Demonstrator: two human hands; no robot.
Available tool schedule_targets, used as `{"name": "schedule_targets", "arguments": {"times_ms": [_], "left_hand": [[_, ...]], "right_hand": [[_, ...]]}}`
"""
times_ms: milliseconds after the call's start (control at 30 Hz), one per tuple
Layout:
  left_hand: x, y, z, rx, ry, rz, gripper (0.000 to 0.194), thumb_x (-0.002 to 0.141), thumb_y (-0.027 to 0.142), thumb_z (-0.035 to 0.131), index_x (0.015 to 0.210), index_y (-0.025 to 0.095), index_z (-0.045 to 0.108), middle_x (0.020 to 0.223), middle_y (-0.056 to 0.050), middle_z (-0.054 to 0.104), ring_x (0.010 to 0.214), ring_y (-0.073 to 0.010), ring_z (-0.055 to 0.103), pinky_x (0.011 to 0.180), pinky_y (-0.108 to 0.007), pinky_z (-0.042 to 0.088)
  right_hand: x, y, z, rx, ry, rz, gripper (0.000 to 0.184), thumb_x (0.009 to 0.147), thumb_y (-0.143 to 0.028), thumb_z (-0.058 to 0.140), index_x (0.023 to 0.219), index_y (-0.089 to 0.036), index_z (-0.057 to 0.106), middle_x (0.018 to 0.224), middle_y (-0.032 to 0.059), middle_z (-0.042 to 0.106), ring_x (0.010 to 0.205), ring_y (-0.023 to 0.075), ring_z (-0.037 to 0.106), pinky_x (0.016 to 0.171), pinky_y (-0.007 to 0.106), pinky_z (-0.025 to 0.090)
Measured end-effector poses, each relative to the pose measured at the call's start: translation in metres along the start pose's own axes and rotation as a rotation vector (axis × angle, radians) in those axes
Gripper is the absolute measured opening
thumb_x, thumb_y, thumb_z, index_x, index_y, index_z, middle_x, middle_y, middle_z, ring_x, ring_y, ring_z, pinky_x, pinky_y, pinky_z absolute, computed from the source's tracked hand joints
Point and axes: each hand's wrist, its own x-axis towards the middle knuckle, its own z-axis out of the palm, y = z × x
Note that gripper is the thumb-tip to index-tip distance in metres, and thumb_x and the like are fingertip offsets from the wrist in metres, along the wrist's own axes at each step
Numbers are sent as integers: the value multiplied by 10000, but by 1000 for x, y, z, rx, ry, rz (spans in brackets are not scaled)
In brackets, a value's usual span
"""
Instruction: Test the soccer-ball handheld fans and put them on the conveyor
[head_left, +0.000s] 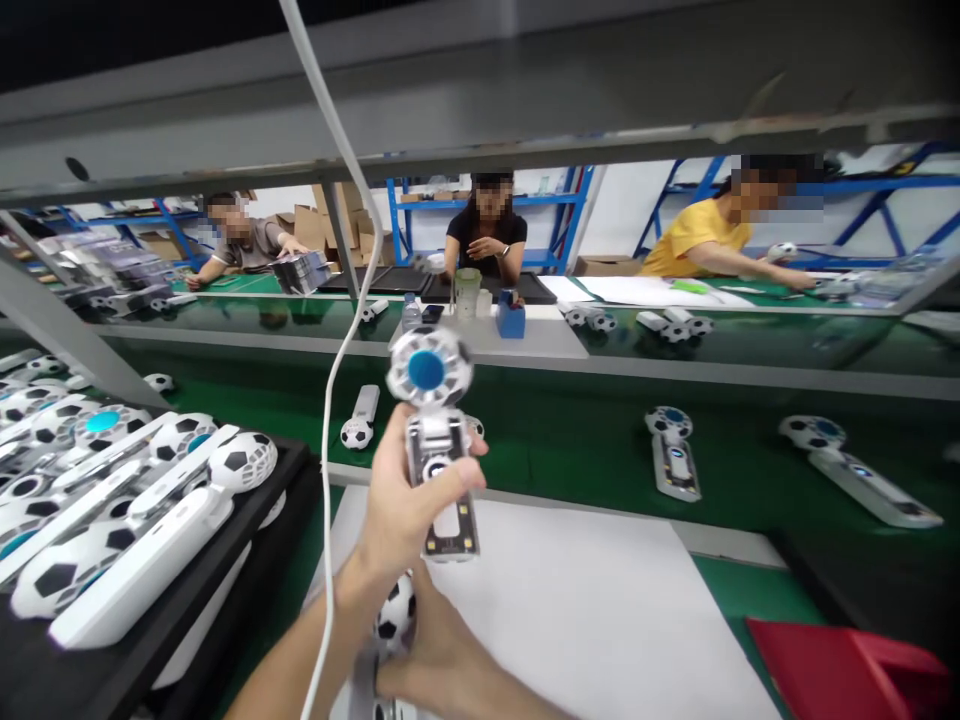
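My left hand (pixel 397 495) is wrapped round a handheld fan (pixel 442 530) with a soccer-ball head and a blue centre disc, held upright over the bench. Its thumb presses on the handle front, where dark panels and small yellow parts show. Below and behind the left wrist, my right hand (pixel 442 650) grips a second soccer-ball fan (pixel 395 612); its fingers are partly hidden. Under both hands lies a white sheet (pixel 570 600).
Left, a black tray (pixel 292 470) is crowded with similar fans. More fans (pixel 675 455) lie on the green conveyor belt (pixel 555 430). A white cable (pixel 330 400) hangs in front. A red bin (pixel 847 660) sits at lower right. Three people work opposite, behind a blue box (pixel 511 318).
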Motion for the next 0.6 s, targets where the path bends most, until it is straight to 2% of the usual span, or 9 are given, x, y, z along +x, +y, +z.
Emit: {"name": "schedule_targets", "arguments": {"times_ms": [67, 133, 200, 300, 367, 433, 500, 533, 600], "left_hand": [[-2, 1, 1, 27, 152, 36, 260, 765, 259, 759, 925, 186, 568, 730, 0, 660, 626, -152, 633, 638, -289, 525], [-5, 7, 1, -59, 178, 19, 203, 777, 279, 720, 883, 195, 569, 631, 30, 607, 591, -151, 615, 662, -319, 551], [-9, 17, -1, -94, 147, 31, 162, 770, 232, 708, 839, 207, 564, 639, 42, 597, 604, -144, 609, 715, -348, 573], [-17, 34, -4, -14, 212, 144, 181, 759, 137, 706, 776, 214, 543, 683, 49, 595, 656, -133, 609, 788, -341, 576], [-23, 41, -4, -16, 231, 136, 158, 792, 163, 679, 768, 222, 534, 676, 51, 570, 634, -128, 584, 773, -335, 582], [-29, 47, -2, 0, 284, 163, 174, 797, 153, 678, 772, 229, 523, 691, 54, 564, 649, -127, 579, 793, -332, 586], [-36, 50, 1, -6, 290, 140, 158, 818, 197, 667, 778, 233, 519, 687, 55, 538, 626, -124, 556, 798, -337, 593], [-40, 50, 3, 3, 322, 150, 162, 818, 205, 671, 793, 240, 515, 696, 57, 535, 635, -126, 557, 808, -337, 593], [-44, 50, 4, 50, 315, 96, 187, 811, 228, 674, 813, 259, 490, 709, 63, 528, 654, -135, 565, 823, -342, 593]], "right_hand": [[6, 5, 3, 232, 11, 61, 904, 436, -57, 665, 1302, -226, 470, 821, -25, 660, 720, 200, 606, 600, 257, 440], [14, 7, 2, 366, 16, 119, 738, 446, -80, 552, 1178, -174, 539, 737, -15, 649, 632, 180, 591, 549, 242, 428], [22, 6, -5, 452, -15, 192, 565, 438, -144, 463, 983, -99, 602, 670, 42, 642, 533, 173, 571, 510, 255, 434], [27, -7, -30, 602, -49, 269, 418, 441, -196, 421, 782, -55, 619, 681, 136, 659, 543, 192, 633, 565, 279, 501], [23, -22, -52, 692, -9, 229, 364, 534, -195, 437, 808, -60, 635, 737, 126, 677, 633, 187, 683, 629, 257, 528], [15, -41, -75, 758, 57, 156, 302, 685, -211, 454, 872, -73, 646, 764, 101, 687, 645, 170, 687, 618, 240, 533], [2, -60, -96, 803, 139, 78, 267, 824, -245, 450, 907, -81, 644, 785, 101, 698, 625, 170, 678, 596, 254, 542], [-5, -69, -105, 821, 185, 32, 261, 875, -257, 449, 923, -86, 640, 801, 101, 704, 638, 176, 683, 610, 268, 555], [-20, -83, -121, 850, 270, -69, 239, 938, -279, 471, 967, -105, 633, 843, 92, 716, 706, 197, 706, 677, 309, 586]]}}
